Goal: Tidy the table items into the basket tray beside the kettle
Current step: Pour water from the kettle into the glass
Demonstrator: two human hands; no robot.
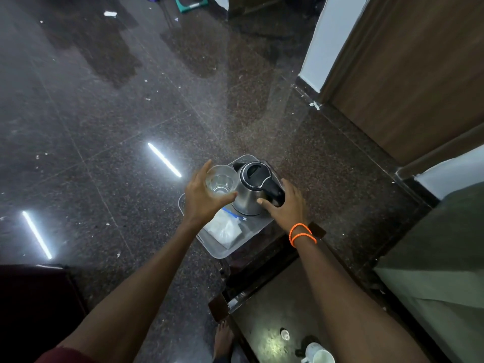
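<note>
A clear plastic tray (pixel 222 251) lies on the dark stone floor. On it stand a steel kettle (pixel 252 192) with a black lid and handle, and a clear zip bag (pixel 225 227) of white contents. My left hand (pixel 204 197) grips a clear drinking glass (pixel 221 180) from the side, just left of the kettle and over the tray's far left part. My right hand (pixel 286 205) is beside the kettle's black handle, fingers spread and touching its base. An orange band sits on that wrist.
A dark low table (pixel 262 297) with a stone top lies at the lower right; on it are white cups (pixel 318 353) and a small white item (pixel 285 334). A wooden door (pixel 408 74) and a bed edge (pixel 445 244) are at the right. My bare foot (pixel 222 336) is beside the table.
</note>
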